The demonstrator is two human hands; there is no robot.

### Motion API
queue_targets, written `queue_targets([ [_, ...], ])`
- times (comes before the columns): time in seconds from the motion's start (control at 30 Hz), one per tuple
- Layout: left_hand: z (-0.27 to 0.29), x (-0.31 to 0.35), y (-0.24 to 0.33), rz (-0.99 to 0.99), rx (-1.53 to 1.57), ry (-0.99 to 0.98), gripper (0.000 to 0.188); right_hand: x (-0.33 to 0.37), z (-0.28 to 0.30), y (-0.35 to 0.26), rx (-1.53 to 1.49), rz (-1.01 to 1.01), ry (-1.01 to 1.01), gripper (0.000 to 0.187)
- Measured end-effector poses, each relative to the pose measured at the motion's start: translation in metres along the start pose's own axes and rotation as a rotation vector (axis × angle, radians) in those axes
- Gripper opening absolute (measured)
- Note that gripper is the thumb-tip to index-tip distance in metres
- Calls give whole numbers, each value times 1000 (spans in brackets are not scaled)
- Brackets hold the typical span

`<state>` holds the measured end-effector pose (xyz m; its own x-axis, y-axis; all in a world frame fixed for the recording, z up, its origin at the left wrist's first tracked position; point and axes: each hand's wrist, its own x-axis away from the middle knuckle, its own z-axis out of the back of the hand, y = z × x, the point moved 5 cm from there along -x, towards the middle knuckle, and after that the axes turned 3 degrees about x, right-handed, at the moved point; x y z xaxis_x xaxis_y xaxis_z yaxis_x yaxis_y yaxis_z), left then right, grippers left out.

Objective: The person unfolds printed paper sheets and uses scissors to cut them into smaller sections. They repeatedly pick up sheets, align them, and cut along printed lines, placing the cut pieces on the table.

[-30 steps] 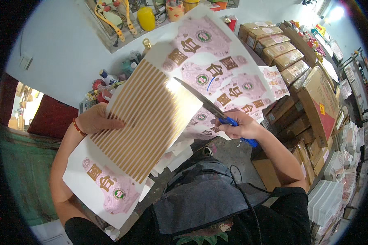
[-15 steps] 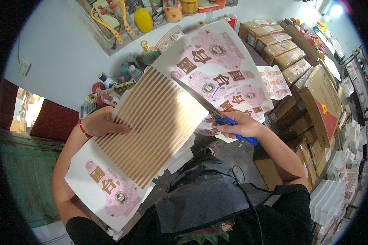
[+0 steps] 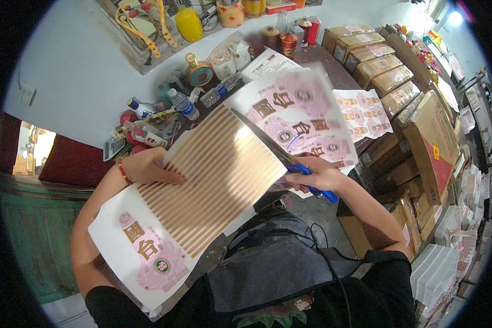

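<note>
My left hand (image 3: pixel 153 168) is closed on the left edge of a gold-striped paper sheet (image 3: pixel 208 180), thumb lying over the stripes. A white sheet with pink and gold print (image 3: pixel 158 268) extends below that hand, across my left forearm; whether it joins the striped part I cannot tell. My right hand (image 3: pixel 320 174) grips blue-handled scissors (image 3: pixel 325 194), fingers wrapped round the handles. Their dark blades point up and left along the striped sheet's upper right edge. Beyond the blades, a larger pink-printed sheet (image 3: pixel 295 106) stands raised, its far edge blurred, with a blue pen mark on it.
A dark table behind holds a water bottle (image 3: pixel 183 104), a gold round ornament (image 3: pixel 200 72), a white box (image 3: pixel 270 64) and another printed sheet (image 3: pixel 363 112). Brown cartons (image 3: pixel 385 71) are stacked at right. Stacks of paper (image 3: pixel 434 270) lie at lower right.
The raised pink-printed sheet has dropped lower, uncovering the white box and bottles behind. The striped sheet and both hands have shifted slightly; the scissors remain in my right hand.
</note>
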<state>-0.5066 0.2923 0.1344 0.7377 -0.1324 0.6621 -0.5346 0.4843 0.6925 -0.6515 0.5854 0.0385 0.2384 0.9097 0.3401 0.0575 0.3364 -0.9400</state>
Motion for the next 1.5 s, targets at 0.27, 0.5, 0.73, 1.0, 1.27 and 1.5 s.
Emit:
queue_targets([
  [0.27,3,-54,-18,-30,250,-11,27,-30,19,28,-66,-8,30,27],
  [0.5,6,-85,-34,138,229,-29,28,-55,38,61,-50,-93,-16,21],
  [0.73,9,-113,-28,193,95,-102,27,-105,53,83,-274,94,-146,8],
  [1.0,13,-137,-41,220,214,-32,33,-138,71,101,-162,-94,-3,12],
  [1.27,47,-85,-77,91,425,342,29,-133,91,103,-181,-29,188,22],
  [1.5,49,-3,-122,-262,723,1075,31,-89,22,92,-392,-63,187,37],
])
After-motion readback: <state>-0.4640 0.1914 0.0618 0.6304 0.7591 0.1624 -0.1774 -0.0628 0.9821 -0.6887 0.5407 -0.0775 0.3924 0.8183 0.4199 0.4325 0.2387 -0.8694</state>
